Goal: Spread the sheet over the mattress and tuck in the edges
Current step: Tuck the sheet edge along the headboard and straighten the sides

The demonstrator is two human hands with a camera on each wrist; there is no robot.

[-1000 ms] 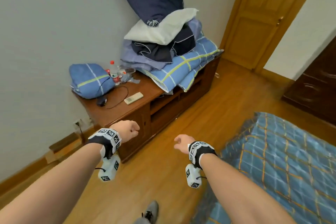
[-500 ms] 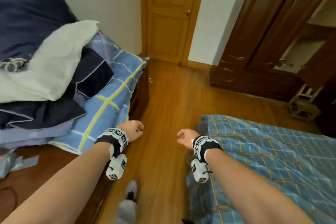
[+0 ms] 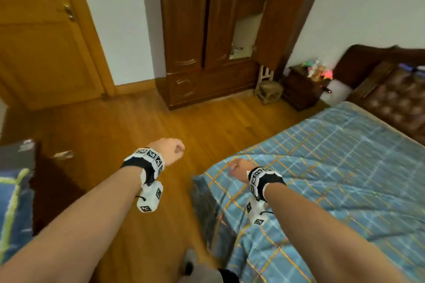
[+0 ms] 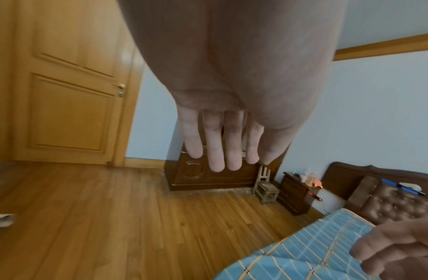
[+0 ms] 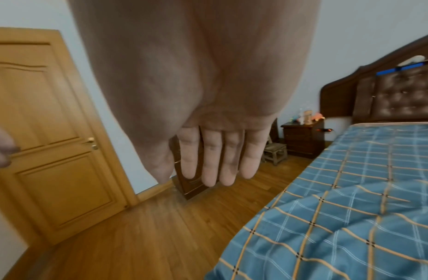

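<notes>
A blue plaid sheet point(image 3: 333, 167) with orange lines lies over the mattress at the right, rumpled near the closest corner point(image 3: 213, 190), where it hangs down the side. My left hand point(image 3: 171, 151) hovers over the wood floor, left of that corner, and holds nothing. In the left wrist view its fingers point(image 4: 217, 144) hang loosely. My right hand point(image 3: 239, 169) floats just above the sheet's corner without touching it. Its fingers point(image 5: 215, 157) also hang loose and empty above the sheet point(image 5: 352, 189).
A dark wardrobe point(image 3: 207, 30) with one door ajar stands ahead, beside a closed wooden door point(image 3: 41, 41). A small stool point(image 3: 268, 89) and nightstand point(image 3: 303, 85) sit by the padded headboard point(image 3: 391, 94). Folded blue bedding point(image 3: 11, 209) lies on a cabinet at far left.
The view has swung right, from the cabinet piled with bedding to the bed and wardrobe. Both hands stay out in front, empty, the right one now over the sheet's corner.
</notes>
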